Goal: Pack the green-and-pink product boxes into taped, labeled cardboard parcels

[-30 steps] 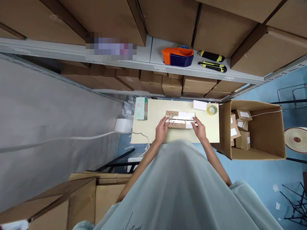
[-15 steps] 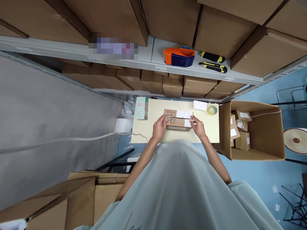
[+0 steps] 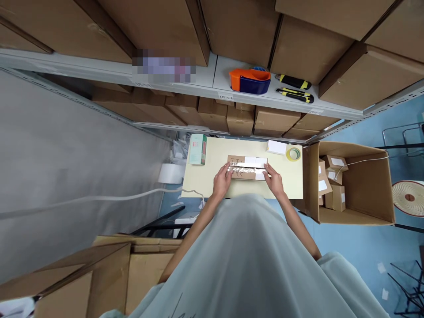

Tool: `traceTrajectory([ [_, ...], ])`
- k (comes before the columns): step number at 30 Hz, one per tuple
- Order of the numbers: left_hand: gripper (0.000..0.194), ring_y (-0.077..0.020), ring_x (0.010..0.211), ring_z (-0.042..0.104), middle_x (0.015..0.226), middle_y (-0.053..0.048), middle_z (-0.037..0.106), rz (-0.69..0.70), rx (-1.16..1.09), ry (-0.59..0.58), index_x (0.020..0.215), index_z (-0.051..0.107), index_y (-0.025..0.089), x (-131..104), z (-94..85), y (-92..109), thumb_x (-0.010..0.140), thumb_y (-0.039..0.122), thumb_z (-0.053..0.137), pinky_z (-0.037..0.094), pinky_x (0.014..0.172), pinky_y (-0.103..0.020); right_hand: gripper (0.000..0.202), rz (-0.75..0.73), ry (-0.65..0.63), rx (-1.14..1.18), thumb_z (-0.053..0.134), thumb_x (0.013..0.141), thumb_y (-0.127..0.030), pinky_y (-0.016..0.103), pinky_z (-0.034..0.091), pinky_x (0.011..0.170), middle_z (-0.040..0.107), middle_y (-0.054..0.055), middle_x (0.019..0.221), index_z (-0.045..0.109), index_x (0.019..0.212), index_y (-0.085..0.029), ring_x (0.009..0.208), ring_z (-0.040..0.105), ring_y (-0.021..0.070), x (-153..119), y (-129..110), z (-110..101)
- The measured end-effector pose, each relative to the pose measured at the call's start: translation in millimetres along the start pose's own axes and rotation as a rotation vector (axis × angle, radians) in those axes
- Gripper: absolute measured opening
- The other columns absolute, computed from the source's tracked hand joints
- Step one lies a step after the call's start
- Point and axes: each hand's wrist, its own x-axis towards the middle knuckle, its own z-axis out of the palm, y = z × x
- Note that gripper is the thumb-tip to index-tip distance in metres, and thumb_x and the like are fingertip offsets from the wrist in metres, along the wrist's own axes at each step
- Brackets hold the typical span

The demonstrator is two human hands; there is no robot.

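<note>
Head view: left hand (image 3: 221, 180) and right hand (image 3: 273, 179) hold small cardboard box (image 3: 241, 176) at opposite ends, mid-table (image 3: 195, 183). Likely steadying step; any shift needs both ends supported. Tape roll (image 3: 289, 154) at 2 o'clock, open carton (image 3: 369, 181) 3 o'clock.

Your table (image 3: 212, 179) is pale yellow, your box (image 3: 239, 175) brown with white patches and dark markings; the tape dispenser (image 3: 250, 81) above is orange and navy blue.
</note>
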Motion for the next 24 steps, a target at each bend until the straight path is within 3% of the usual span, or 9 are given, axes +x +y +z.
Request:
traceTrajectory([
  [7, 0.048, -0.0330, 0.143, 0.073, 0.155, -0.013, 0.075, -0.025, 0.021, 0.011, 0.155, 0.070, 0.026, -14.6, 0.8, -9.4, 0.112, 0.042, 0.057, 0.061, 0.122, -0.054, 0.046, -0.011, -0.012, -0.008, 0.058, 0.112, -0.042, 0.058, 0.061, 0.124, 0.066, 0.006, 0.167, 0.076, 0.152, -0.031, 0.150, 0.069, 0.0356, -15.8, 0.5, 5.9],
  [12, 0.051, -0.0311, 0.152, 0.067, 0.163, -0.012, 0.069, 0.012, 0.001, 0.030, 0.161, 0.065, 0.025, -16.6, 2.7, 1.7, 0.115, 0.044, 0.053, 0.056, 0.129, -0.054, 0.051, 0.013, 0.030, 0.079, 0.056, 0.113, -0.048, 0.051, 0.073, 0.105, 0.058, 0.007, 0.173, 0.071, 0.158, -0.029, 0.153, 0.067, 0.0353, -23.5, 5.2, 4.6],
  [16, 0.054, -0.0314, 0.156, 0.063, 0.168, -0.012, 0.065, 0.026, 0.004, 0.041, 0.164, 0.062, 0.026, -9.5, 5.8, 9.5, 0.115, 0.045, 0.052, 0.053, 0.132, -0.053, 0.052, 0.015, 0.032, 0.074, 0.053, 0.114, -0.046, 0.049, 0.072, 0.108, 0.057, 0.005, 0.174, 0.070, 0.160, -0.028, 0.160, 0.059, 0.0326, -11.3, 5.9, 3.0],
  [21, 0.057, -0.0320, 0.158, 0.061, 0.168, -0.013, 0.065, -0.026, -0.006, 0.034, 0.167, 0.058, 0.024, 2.0, 6.5, 10.5, 0.116, 0.046, 0.048, 0.053, 0.132, -0.054, 0.049, 0.012, 0.014, 0.075, 0.056, 0.113, -0.046, 0.052, 0.068, 0.116, 0.062, 0.005, 0.170, 0.073, 0.156, -0.029, 0.152, 0.068, 0.0337, 4.7, -3.0, -0.5],
  [24, 0.056, -0.0314, 0.157, 0.063, 0.168, -0.012, 0.065, -0.009, -0.002, 0.060, 0.166, 0.060, 0.023, 4.6, -1.1, 18.2, 0.115, 0.044, 0.052, 0.054, 0.132, -0.052, 0.050, 0.001, 0.042, 0.107, 0.056, 0.114, -0.050, 0.054, 0.070, 0.113, 0.064, 0.004, 0.168, 0.072, 0.157, -0.031, 0.152, 0.067, 0.0354, 3.8, -10.3, -6.5],
])
